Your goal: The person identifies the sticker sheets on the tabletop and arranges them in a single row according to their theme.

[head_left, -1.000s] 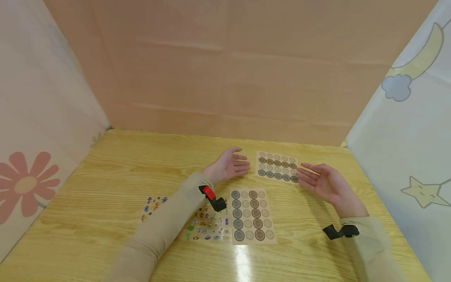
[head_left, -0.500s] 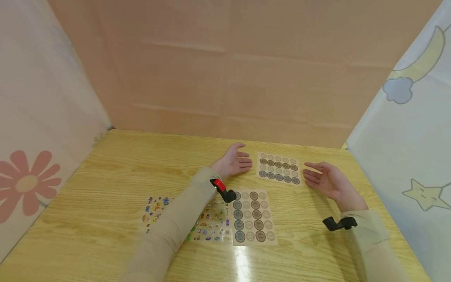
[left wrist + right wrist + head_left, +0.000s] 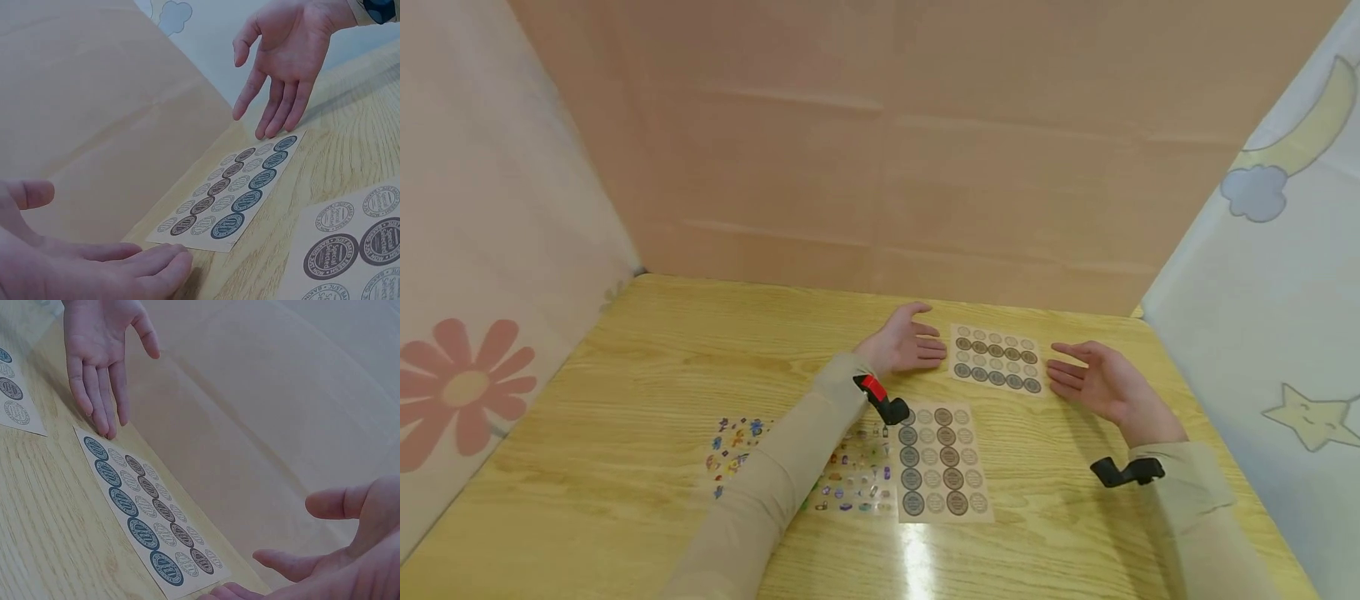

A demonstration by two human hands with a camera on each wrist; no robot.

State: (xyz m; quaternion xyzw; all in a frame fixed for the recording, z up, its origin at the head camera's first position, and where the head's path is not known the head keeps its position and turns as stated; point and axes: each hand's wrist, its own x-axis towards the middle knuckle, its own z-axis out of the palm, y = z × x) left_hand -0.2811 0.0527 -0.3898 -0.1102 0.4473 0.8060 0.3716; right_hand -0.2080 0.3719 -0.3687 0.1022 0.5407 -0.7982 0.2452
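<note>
A sheet of round stickers [image 3: 997, 363] lies flat near the back of the table, with rows of dark and pale circles. My left hand [image 3: 907, 342] is at its left end, palm turned inward, fingers straight and holding nothing. At the opposite end my right hand [image 3: 1099, 382] faces it, fingers extended, also without anything in its grasp. In the left wrist view the left fingertips [image 3: 175, 259] are close by the sheet's near end; whether they touch it I cannot tell.
A second round-sticker sheet [image 3: 945, 467] lies upright nearer me. Left of it are clear sheets of small colourful stickers [image 3: 850, 479], partly hidden under my left sleeve [image 3: 775, 475]. A tan panel [image 3: 880, 167] closes the table's back; printed cloths [image 3: 1285, 333] hang at the sides.
My left hand has shifted slightly right, nearer the sheet. My right hand has drawn back a little to the right, off the sheet's right edge. The view has moved slightly.
</note>
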